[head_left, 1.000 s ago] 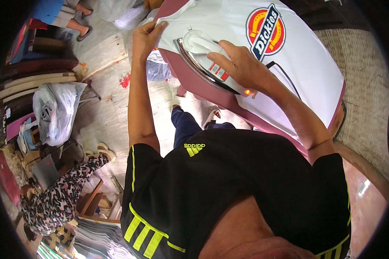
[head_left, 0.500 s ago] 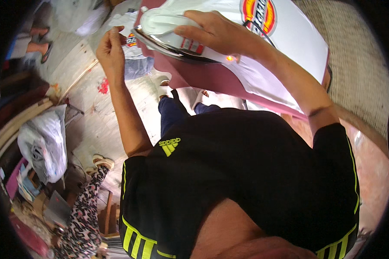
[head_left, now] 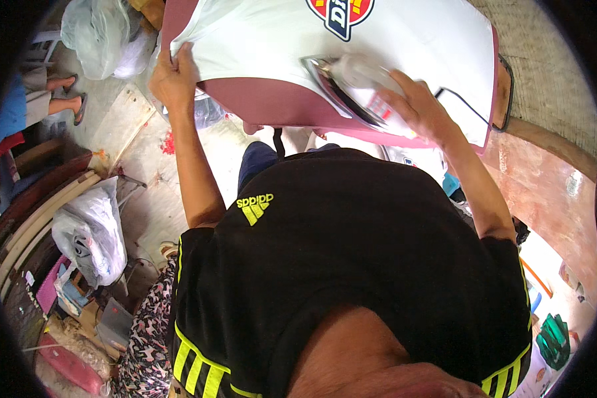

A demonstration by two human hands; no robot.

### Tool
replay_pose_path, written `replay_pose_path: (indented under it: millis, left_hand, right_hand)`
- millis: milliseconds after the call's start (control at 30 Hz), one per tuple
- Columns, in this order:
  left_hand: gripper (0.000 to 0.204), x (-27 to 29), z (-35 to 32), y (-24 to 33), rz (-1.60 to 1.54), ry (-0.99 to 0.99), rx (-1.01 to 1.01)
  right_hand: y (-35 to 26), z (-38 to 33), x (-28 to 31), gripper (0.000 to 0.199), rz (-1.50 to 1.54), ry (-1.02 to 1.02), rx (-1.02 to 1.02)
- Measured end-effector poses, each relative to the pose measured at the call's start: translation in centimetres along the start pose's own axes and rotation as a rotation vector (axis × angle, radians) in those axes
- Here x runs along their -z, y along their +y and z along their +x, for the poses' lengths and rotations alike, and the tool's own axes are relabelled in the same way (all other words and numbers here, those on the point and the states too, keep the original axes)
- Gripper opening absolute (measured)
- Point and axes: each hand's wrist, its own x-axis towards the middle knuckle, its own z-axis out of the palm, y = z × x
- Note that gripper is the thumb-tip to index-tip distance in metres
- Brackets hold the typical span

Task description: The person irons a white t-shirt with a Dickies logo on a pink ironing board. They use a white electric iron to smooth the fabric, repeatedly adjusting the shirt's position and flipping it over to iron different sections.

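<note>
A white garment [head_left: 259, 43] with a red, yellow and dark blue print lies spread over a maroon-covered ironing board [head_left: 262, 99]. My left hand [head_left: 174, 81] is closed on the garment's edge at the board's left end, drawing the cloth into creases there. My right hand [head_left: 414, 109] is wrapped round the handle of a clothes iron [head_left: 358, 76], slightly blurred. The iron rests over the garment near the board's close edge, its pointed tip toward the far left. The iron's soleplate is hidden from above.
A black wire frame [head_left: 509, 96] sticks out at the board's right end. On the left, a person in grey shorts [head_left: 40, 96] stands far off, and patterned trousers [head_left: 149, 331] show nearer. A filled plastic bag [head_left: 96, 232] sits by stacked boards [head_left: 36, 222].
The iron has moved from the board's left end toward its right, near side, with my right hand on it. My left hand now grips the garment's edge. The whole view has shifted somewhat.
</note>
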Motion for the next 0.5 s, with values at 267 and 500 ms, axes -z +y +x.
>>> replay_pose_path:
  millis: [267, 500]
  left_hand:
    - [0.026, 0.4, 0.8, -0.4, -0.619, -0.156, 0.315]
    - [0.026, 0.1, 0.9, 0.0, -0.548, -0.112, 0.277]
  right_hand:
    - [7.3, -5.9, -0.1, 0.046, 0.009, 0.050, 0.033]
    - [3.6, 1.2, 0.7, 0.044, 0.084, -0.026, 0.116]
